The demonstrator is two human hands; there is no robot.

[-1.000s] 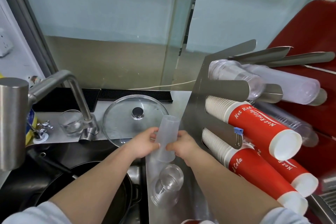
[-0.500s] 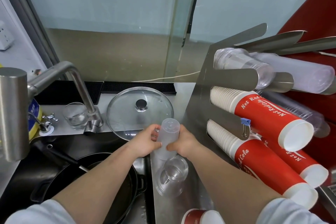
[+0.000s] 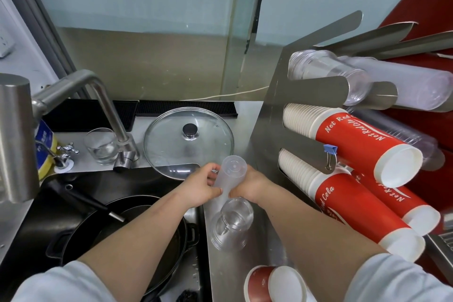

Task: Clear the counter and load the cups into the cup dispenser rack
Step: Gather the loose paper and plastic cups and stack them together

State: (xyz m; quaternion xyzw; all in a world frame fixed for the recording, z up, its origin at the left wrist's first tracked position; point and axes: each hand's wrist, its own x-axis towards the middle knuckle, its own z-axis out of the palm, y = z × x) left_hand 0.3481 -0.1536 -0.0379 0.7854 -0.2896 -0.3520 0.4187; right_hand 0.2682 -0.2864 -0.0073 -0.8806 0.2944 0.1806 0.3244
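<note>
**Carefully, two hands steady a stack of frosted cups at the counter's edge**

Here, just below the centre of the frame, the left hand [image 3: 203, 187] and the right hand [image 3: 250, 185] close on a tall stack of frosted plastic cups [image 3: 231, 171] from either side, fingers curled against its walls. The stack stands base-up and leans slightly towards the top of the frame, its lower end hidden between the palms; whether it touches the steel counter [image 3: 247, 265] cannot be told.

Directly below the hands lies a clear plastic cup stack [image 3: 231, 225] on its side, and at the bottom edge, right of centre, a red paper cup [image 3: 264, 284] shows its white base. The cup rack [image 3: 277, 110] fills the right of the frame, its metal arms already carrying clear cups in the upper row and red paper cups in the two rows beneath.

The frosted stack looks light and thin-walled, likely to flex or buckle under a hard squeeze, and its smooth sides look slippery. Nested cups can slide apart, so the safer hold seems to be a gentle two-sided grasp low on the stack, with one hand supporting the open end.

To the left of the frame sit a glass pan lid [image 3: 188, 142], a tap [image 3: 98, 105] and a dark pan [image 3: 137, 233] in the sink.
</note>
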